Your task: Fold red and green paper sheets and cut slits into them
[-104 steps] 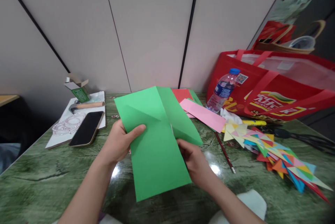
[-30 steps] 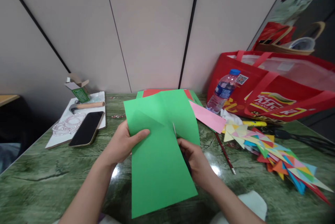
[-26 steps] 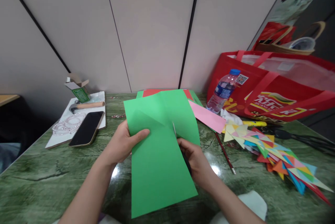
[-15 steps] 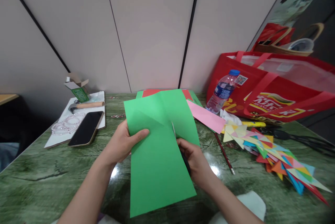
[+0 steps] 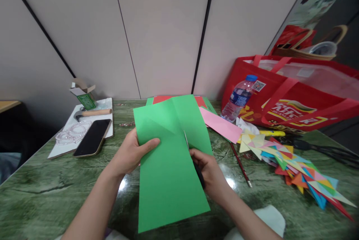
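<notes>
Two bare hands hold a bright green sheet of paper (image 5: 168, 184) over the middle of a dark green, marble-patterned table (image 5: 42, 195). Both forearms reach in from the near side, slanting toward each other. The left hand (image 5: 134, 154) pinches the sheet's left edge, thumb flat on top and pointing right, fingers tucked beneath. The right hand (image 5: 209, 172) is curled around the black handles of scissors (image 5: 199, 174), knuckles to the right. A thin blade pokes up through the slit in the sheet; how far apart the blades stand, I cannot tell. To the right of the slit, the paper bends away behind the right hand.

The sheet's far edge overlaps red and green papers (image 5: 200, 101) lying near the pale wall (image 5: 162, 38). Its near edge hangs out over tabletop, between the forearms. Left of the left hand, a strip of table separates it from a phone (image 5: 93, 137) resting partly on a white board (image 5: 63, 148); the table's left edge lies well beyond. On the right, room is tighter: a pink strip (image 5: 221, 124) and a dark red pencil (image 5: 240, 165) lie near the right hand, with a folded-paper chain (image 5: 297, 165) farther right.
</notes>
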A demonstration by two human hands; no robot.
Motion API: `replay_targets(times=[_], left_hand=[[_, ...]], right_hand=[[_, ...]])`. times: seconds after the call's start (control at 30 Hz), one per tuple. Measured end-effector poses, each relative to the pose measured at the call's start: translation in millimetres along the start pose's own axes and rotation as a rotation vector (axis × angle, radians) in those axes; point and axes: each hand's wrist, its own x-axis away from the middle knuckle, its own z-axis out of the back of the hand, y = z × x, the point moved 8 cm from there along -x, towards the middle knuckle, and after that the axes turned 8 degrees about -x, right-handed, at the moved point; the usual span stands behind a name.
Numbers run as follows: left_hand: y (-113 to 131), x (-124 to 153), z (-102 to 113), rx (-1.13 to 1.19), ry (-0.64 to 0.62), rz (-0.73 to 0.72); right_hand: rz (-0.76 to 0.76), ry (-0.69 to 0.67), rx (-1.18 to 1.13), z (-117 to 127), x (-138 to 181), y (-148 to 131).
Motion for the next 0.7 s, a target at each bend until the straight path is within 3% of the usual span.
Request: replay_targets(times=[0.7], left_hand=[[1.7,0.8,-0.9,0.054,-0.017,-0.011]], right_hand=[[-0.010,0.005,0.024,-1.4,-0.8,-1.9]])
